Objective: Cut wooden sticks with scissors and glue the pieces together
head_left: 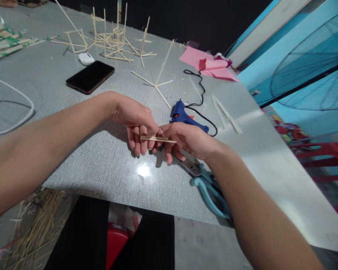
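Observation:
Two short, thin wooden sticks lie side by side across the fingers of both my hands, just above the table. My left hand pinches their left part between thumb and fingers. Closed on the right part is my right hand, its thumb close to the left one. Under and beside my right hand lie scissors with light blue handles, their blade tips hidden. A blue glue gun rests just behind my right hand, its black cord curling away.
Behind my hands stands a small stick frame, with several joined stick structures farther back. A phone and a white earbud case lie left. Pink paper and glue sticks lie right. A white cable loops at left.

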`<action>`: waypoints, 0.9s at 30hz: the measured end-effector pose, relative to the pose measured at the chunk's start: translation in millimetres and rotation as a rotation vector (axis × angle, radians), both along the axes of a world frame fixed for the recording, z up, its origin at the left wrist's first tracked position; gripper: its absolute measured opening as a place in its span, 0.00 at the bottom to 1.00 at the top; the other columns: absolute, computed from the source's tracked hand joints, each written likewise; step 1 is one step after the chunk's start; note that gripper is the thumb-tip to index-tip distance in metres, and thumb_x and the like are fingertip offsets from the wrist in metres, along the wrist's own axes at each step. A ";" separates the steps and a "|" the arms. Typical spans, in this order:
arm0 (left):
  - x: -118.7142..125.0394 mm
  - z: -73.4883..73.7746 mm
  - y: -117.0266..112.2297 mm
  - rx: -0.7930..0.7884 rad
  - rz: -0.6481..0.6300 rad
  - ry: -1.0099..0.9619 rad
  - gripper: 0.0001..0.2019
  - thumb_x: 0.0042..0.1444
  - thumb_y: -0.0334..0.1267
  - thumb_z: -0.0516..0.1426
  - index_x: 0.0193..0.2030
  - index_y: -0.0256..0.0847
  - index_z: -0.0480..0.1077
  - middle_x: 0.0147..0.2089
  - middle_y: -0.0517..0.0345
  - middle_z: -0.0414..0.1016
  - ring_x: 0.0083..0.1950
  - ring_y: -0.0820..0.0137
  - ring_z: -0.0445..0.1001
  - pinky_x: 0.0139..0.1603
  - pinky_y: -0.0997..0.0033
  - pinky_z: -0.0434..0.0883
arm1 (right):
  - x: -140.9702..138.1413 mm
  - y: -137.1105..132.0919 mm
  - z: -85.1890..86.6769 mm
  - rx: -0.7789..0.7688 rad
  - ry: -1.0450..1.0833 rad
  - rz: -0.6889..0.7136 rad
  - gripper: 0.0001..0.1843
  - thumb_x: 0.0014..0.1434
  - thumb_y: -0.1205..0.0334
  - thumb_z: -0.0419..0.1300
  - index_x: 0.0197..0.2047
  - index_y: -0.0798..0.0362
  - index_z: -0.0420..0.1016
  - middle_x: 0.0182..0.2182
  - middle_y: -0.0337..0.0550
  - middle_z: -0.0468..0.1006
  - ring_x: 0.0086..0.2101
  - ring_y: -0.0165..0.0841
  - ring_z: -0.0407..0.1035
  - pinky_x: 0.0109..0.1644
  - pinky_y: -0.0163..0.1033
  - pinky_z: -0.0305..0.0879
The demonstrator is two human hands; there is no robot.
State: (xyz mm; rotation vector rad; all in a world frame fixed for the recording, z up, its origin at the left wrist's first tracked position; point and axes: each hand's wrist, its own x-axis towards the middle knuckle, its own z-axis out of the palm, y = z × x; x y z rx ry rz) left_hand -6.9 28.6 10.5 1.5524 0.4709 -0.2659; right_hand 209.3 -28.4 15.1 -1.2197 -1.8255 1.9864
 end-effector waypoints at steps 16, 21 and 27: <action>-0.2 3.3 -1.6 0.030 0.012 0.056 0.18 0.54 0.46 0.59 0.46 0.44 0.85 0.40 0.52 0.87 0.47 0.59 0.84 0.58 0.60 0.78 | 0.9 1.0 -2.1 0.068 -0.029 0.024 0.13 0.56 0.58 0.57 0.33 0.56 0.81 0.34 0.50 0.84 0.21 0.32 0.77 0.14 0.32 0.57; 0.0 3.9 -1.7 0.026 0.003 0.038 0.16 0.55 0.46 0.59 0.44 0.44 0.85 0.39 0.53 0.87 0.44 0.61 0.85 0.54 0.63 0.79 | 2.7 2.4 -3.3 0.096 -0.049 0.042 0.11 0.59 0.59 0.59 0.34 0.54 0.81 0.35 0.46 0.85 0.21 0.30 0.77 0.14 0.30 0.59; 0.6 6.3 -3.3 0.036 0.034 0.083 0.19 0.53 0.46 0.59 0.46 0.42 0.85 0.41 0.50 0.87 0.48 0.57 0.84 0.58 0.58 0.78 | 2.4 0.8 -1.0 0.109 -0.058 0.040 0.10 0.60 0.56 0.62 0.35 0.54 0.80 0.37 0.47 0.85 0.22 0.30 0.78 0.15 0.29 0.59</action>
